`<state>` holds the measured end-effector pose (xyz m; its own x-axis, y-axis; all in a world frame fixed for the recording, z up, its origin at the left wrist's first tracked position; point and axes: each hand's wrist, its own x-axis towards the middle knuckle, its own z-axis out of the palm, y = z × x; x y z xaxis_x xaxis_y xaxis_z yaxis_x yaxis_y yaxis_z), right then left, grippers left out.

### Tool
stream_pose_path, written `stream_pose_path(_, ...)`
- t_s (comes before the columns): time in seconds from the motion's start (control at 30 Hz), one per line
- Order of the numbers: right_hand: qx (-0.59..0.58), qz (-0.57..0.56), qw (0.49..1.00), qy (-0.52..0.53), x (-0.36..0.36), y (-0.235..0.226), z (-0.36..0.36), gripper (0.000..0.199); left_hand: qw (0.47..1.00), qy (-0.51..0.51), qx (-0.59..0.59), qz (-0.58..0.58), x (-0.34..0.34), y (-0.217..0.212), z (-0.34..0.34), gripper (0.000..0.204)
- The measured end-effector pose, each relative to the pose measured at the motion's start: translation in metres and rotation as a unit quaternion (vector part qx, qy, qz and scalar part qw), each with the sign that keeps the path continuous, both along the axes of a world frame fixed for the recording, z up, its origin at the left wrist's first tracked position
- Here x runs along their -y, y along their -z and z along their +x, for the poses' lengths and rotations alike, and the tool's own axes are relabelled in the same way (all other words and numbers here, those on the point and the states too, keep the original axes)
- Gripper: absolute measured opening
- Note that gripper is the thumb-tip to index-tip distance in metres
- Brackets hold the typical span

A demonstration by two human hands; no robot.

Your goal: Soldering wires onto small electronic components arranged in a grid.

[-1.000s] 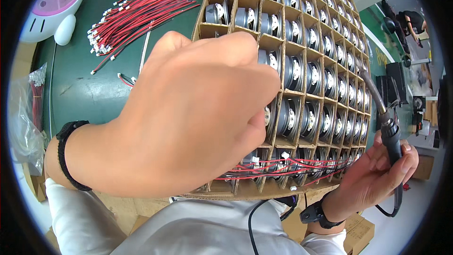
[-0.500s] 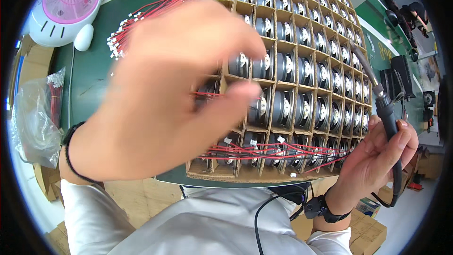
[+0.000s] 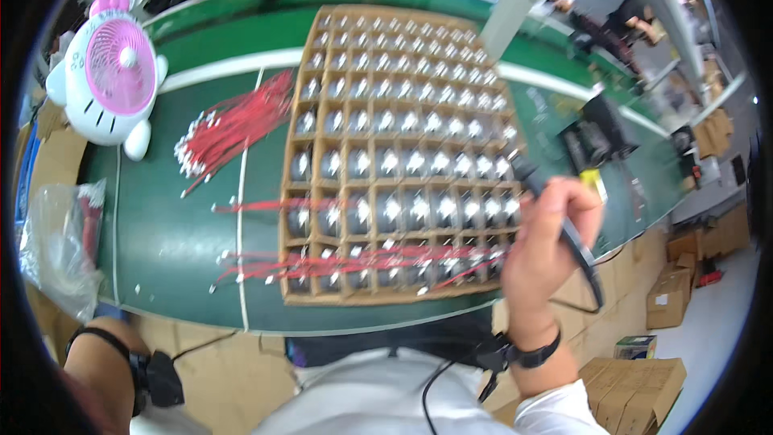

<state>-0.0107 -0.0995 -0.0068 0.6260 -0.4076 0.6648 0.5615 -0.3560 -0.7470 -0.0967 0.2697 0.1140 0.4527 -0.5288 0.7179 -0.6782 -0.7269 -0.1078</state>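
My right hand [image 3: 547, 246] grips a black soldering iron [image 3: 564, 225] with a trailing cord. The iron's tip sits at the right edge of a cardboard grid tray [image 3: 287, 193] filled with small round speakers [image 3: 386, 209]. Thin red wires [image 3: 362, 262] lie across the tray's nearest rows. One more red wire [image 3: 258, 205] crosses the tray's left edge. Of my left arm, only the wrist with a black band [image 3: 105, 342] shows at the lower left, below the table edge. The left hand itself is out of view.
A loose bundle of red wires [image 3: 233, 129] lies on the green table [image 3: 177, 225] left of the tray. A white and pink fan [image 3: 109, 80] stands at the far left, a plastic bag [image 3: 56, 246] hangs below it. Cardboard boxes [image 3: 668, 306] are on the floor at right.
My left hand, which filled the middle of the view over the tray, has dropped away to the lower left. The view has tilted up, showing the whole tray. The right hand still holds the iron.
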Motion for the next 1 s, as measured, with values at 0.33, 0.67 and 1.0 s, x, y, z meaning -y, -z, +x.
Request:
stream_pose_path(0.33,-0.051,-0.032,0.998,0.018,0.0,0.0,-0.023,0.012,0.998,-0.016,0.054,-0.006,-0.009,0.003,-0.018,0.03)
stream_pose_path(0.67,-0.08,0.023,0.996,-0.003,0.005,0.009,-0.012,0.012,0.995,0.003,0.094,0.021,-0.018,-0.024,0.004,0.027)
stream_pose_path(1.0,-0.084,0.048,0.995,0.026,-0.001,0.007,-0.004,0.015,0.945,-0.118,-0.235,-0.197,-0.033,0.047,0.131,0.011)
